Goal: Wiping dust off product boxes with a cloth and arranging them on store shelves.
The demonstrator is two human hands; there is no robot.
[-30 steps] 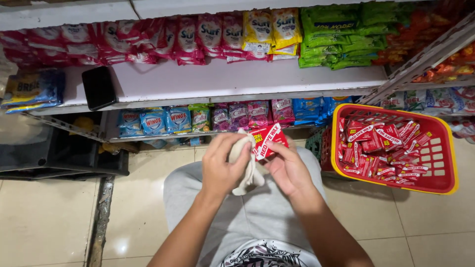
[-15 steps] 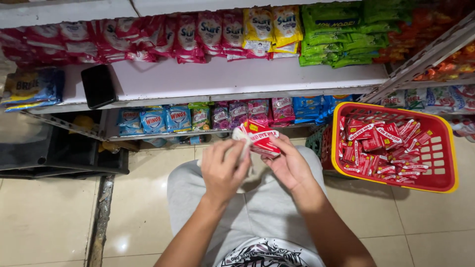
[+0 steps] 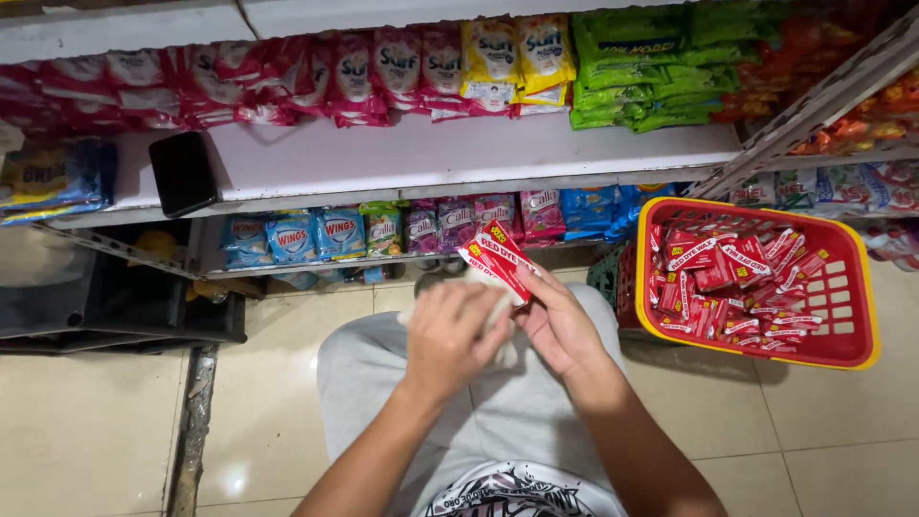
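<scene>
Shop aisle, tiled floor, white shelf (image 3: 431,158) across the top of frame with hanging sachets and a black phone (image 3: 184,172) at upper left. Centre frame: right hand (image 3: 560,325) fingers closed on a small red packet (image 3: 500,258), held up above the lap. Left hand (image 3: 458,335) fingers curled around a white cloth (image 3: 498,311), touching the packet's lower edge. Red basket (image 3: 857,287) of similar packets at right.

The small packet (image 3: 498,260) was red with white and yellow marks, matched by the red-and-white packets (image 3: 742,287) in the red basket (image 3: 852,287) with its yellow rim. The cloth (image 3: 498,316) was pale white, the shorts (image 3: 498,412) grey, the phone (image 3: 184,172) black on a white shelf (image 3: 431,158), over cream floor tiles (image 3: 86,431); the hanging sachets (image 3: 402,72) ran pink, yellow and green
</scene>
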